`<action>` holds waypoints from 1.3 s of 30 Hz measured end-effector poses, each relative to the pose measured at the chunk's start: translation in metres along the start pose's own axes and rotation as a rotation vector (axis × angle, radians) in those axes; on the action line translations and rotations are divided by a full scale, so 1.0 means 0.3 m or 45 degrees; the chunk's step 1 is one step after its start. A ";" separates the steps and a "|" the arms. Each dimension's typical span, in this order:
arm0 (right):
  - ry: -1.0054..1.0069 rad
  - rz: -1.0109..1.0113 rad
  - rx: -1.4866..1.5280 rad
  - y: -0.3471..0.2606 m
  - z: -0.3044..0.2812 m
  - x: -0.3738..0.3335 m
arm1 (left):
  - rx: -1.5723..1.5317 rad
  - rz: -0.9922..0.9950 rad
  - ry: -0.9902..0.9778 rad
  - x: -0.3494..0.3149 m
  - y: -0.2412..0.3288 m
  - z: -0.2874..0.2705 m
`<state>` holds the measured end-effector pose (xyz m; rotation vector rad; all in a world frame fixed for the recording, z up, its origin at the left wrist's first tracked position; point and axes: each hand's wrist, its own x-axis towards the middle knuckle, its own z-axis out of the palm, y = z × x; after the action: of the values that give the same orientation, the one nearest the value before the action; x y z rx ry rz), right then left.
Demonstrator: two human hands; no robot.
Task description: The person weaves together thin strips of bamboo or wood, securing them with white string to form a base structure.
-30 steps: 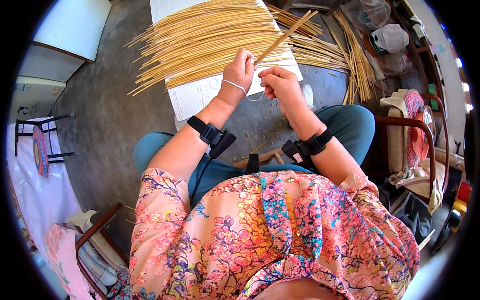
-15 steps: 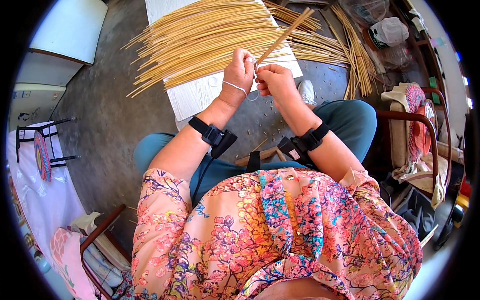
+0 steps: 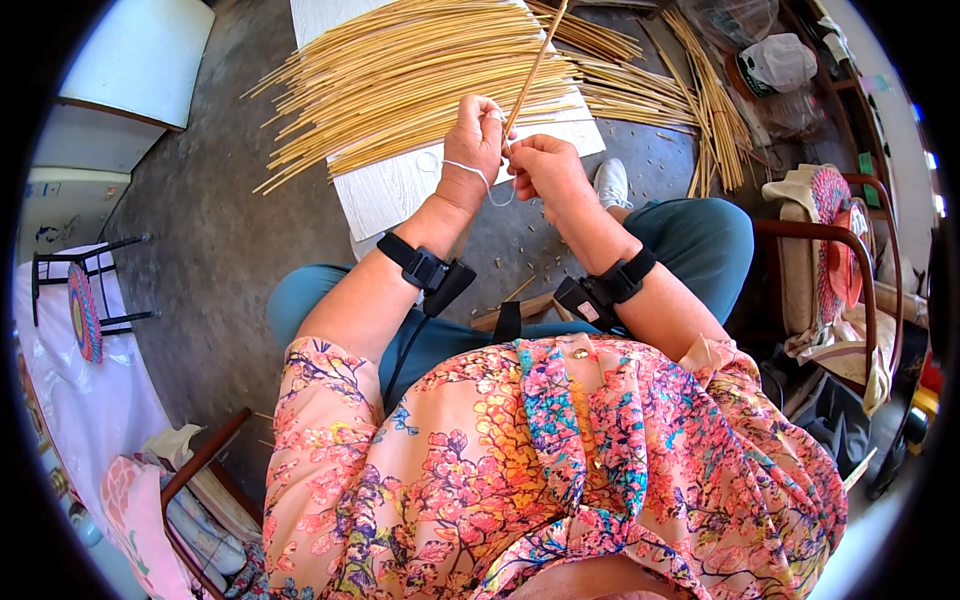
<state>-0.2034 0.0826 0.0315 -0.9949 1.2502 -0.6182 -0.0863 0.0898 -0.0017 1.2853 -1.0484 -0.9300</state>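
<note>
My left hand (image 3: pixel 476 145) is closed around a thin tan stalk (image 3: pixel 536 66), which slants up and away from me, leaning right. A white string (image 3: pixel 470 170) loops round my left wrist and hangs in a curve between the hands. My right hand (image 3: pixel 548 166) is close beside the left, its thumb and fingers pinched on the string near the stalk's lower part. The fingers hide the exact spot where string and stalk meet. Beyond my hands, a broad layer of tan stalks (image 3: pixel 420 75) lies across a white board (image 3: pixel 378 205).
More stalks (image 3: pixel 640 95) lie to the right of the board, and a loose bundle (image 3: pixel 722 120) rests on the floor. Short cut bits are scattered near my shoe (image 3: pixel 611 184). A wooden armchair (image 3: pixel 845 235) stands at right, a black-framed stool (image 3: pixel 95 285) at left.
The stalk's top has swung left, so it stands steeper. My right hand has shifted slightly left and down, and the hanging string has changed its curve.
</note>
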 end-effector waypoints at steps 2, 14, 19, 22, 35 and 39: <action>-0.080 -0.008 -0.054 0.004 -0.030 -0.008 | -0.048 -0.097 -0.024 0.005 0.004 -0.010; 0.046 -0.556 0.025 0.062 -0.081 0.170 | -0.078 -0.124 -0.234 -0.006 -0.038 0.021; 0.263 -0.684 -0.082 0.074 -0.060 0.130 | 0.045 -0.181 -0.272 -0.022 -0.018 0.028; 0.250 -0.659 -0.070 0.067 -0.047 0.113 | 0.069 -0.120 -0.260 -0.019 -0.043 0.024; 0.095 -0.753 -0.116 0.005 -0.144 0.162 | -0.010 -0.460 -0.245 0.034 -0.056 -0.025; -0.016 -0.841 -0.274 -0.051 -0.161 0.169 | 0.300 -0.197 0.099 0.056 -0.085 -0.072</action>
<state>-0.2355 0.0195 0.0201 -1.6113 0.9766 -0.9926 -0.0600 0.0777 -0.0255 1.6044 -1.0310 -0.8833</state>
